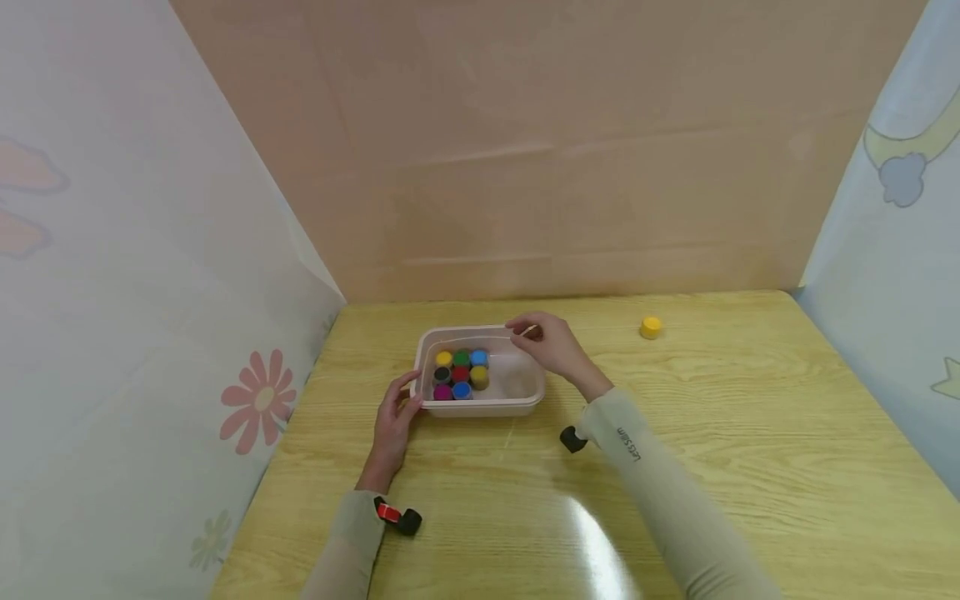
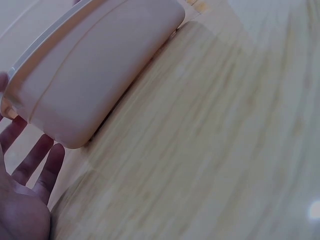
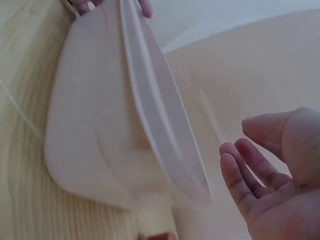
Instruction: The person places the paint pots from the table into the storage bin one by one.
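Observation:
A pale pink plastic bin (image 1: 480,410) sits on the table, with several small pots (image 1: 461,374) grouped in its left half. Their lids are yellow, green, blue, black, red, mustard and magenta. My left hand (image 1: 393,425) holds the bin's left end, thumb at the front corner of the rim. In the left wrist view, fingers (image 2: 37,157) of that hand reach under the rim along the outer wall. Over the back right part of the bin hovers my right hand (image 1: 551,343). The right wrist view shows its fingers (image 3: 237,182) loosely bent, with nothing between them.
One small pot with a yellow lid (image 1: 651,327) stands apart on the wood-grain table (image 1: 750,433), toward the back right. A brown paper-like backdrop (image 1: 555,167) rises behind the table. Pale patterned sheets (image 1: 150,250) flank both sides.

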Motion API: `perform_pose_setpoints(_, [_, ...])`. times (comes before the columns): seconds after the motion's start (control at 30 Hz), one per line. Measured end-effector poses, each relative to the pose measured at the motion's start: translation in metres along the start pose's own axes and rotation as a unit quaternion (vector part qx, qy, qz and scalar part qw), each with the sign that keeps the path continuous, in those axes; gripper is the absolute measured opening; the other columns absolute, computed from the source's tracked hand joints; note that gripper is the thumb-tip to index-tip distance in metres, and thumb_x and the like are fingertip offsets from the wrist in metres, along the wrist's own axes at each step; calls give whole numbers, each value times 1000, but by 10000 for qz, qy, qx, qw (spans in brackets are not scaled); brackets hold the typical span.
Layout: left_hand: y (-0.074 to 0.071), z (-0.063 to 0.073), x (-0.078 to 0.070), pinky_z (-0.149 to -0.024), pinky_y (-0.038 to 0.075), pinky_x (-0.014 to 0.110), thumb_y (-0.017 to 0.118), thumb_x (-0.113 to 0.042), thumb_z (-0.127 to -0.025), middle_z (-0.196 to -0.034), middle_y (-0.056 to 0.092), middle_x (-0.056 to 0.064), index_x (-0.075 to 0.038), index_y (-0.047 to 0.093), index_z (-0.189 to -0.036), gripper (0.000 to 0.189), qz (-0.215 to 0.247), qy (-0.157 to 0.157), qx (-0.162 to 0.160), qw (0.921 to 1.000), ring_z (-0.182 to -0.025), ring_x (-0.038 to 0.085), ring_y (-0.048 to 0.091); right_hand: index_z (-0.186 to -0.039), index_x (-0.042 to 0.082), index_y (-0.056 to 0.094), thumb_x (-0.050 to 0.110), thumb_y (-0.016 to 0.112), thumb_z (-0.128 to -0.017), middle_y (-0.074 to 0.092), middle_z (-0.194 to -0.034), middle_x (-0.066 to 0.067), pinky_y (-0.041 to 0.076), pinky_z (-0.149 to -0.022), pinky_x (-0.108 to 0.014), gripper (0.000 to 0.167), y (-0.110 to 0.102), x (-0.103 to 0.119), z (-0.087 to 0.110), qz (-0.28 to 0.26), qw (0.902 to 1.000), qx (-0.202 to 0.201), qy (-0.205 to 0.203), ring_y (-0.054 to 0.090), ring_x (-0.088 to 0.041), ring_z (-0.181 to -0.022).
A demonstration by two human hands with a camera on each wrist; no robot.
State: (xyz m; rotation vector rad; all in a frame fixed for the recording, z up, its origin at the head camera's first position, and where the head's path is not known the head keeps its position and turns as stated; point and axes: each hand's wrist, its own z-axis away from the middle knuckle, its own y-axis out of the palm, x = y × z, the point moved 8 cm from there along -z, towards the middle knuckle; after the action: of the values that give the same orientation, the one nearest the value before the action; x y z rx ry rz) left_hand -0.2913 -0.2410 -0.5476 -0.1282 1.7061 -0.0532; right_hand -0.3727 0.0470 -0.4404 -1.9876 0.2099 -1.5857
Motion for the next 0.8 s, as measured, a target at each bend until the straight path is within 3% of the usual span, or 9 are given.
perform_pose_setpoints(0.2, [0, 1, 0, -93, 52, 20, 60, -30, -106, -154, 47, -2, -21, 54, -147, 42, -17, 55, -18, 10000, -123, 27, 50, -131, 8, 69, 13, 67, -101, 69, -119, -16, 58, -93, -47, 30, -24, -22, -3, -22, 9986, -523, -27, 68, -33, -107])
perform_pose_setpoints(0.37, [1, 2, -2, -92, 52, 19, 60, -31, -106, -154, 47, -2, -23, 54, -147, 42, -30, 74, -22, 10000, -124, 28, 50, -142, 5, 59, 10, 66, -100, 59, -137, -25, 52, -105, -53, 42, -35, -55, -2, -432, 9961, -706, 305, 59, -39, -124])
perform_pose_setpoints(0.53, [0, 2, -1, -92, 52, 18, 60, -32, -106, -154, 47, -2, -25, 54, -147, 42, -62, -5, -35, 10000, -124, 27, 50, -151, 3, 48, 13, 69, -100, 47, -150, -27, 43, -113, -59, 56, -31, -85, 1, -462, 9948, -424, 797, 47, -45, -138])
perform_pose_setpoints(0.7, [1, 1, -1, -92, 53, 19, 60, -30, -106, -154, 46, 0, -23, 54, -147, 42, 18, 27, -3, 10000, -123, 28, 50, -153, 3, 46, 14, 72, -98, 49, -149, -28, 46, -110, -57, 62, -22, -106, 1, -219, 9933, -294, 1097, 53, -46, -133])
perform_pose_setpoints(0.8, [1, 1, -2, -92, 54, 19, 61, -27, -106, -154, 47, 3, -20, 54, -147, 42, 104, 82, -27, 9999, -122, 28, 51, -153, -1, 45, 8, 72, -96, 53, -144, -29, 48, -109, -56, 63, -15, -112, 1, -380, 9927, -209, 1123, 58, -44, -128])
